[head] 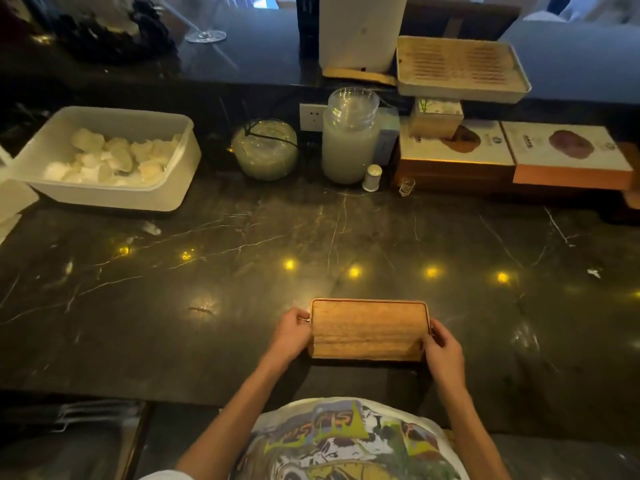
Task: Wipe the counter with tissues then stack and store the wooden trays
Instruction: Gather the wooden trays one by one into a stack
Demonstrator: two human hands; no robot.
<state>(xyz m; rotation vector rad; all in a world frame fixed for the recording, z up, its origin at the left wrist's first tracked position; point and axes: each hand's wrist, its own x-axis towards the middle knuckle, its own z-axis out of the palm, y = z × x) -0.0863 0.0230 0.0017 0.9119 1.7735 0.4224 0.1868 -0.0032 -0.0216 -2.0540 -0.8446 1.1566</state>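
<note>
Head view puts both of my hands on one wooden tray [369, 329] at the near edge of the dark marble counter [242, 306]. My left hand [290, 332] clasps the tray's left short end, fingers curled over the rim there. My right hand [444, 351] grips the right short end, thumb on top near the corner. I cannot tell whether the tray rests on the stone or is lifted just off it. Well beyond the grip, far to the left, sits a white bin [104, 157] holding crumpled tissues [114, 157]. Straight beyond the grip stands a glass jar [350, 136]. Beyond and to the right, a slatted tray [460, 67] sits raised on boxes.
</note>
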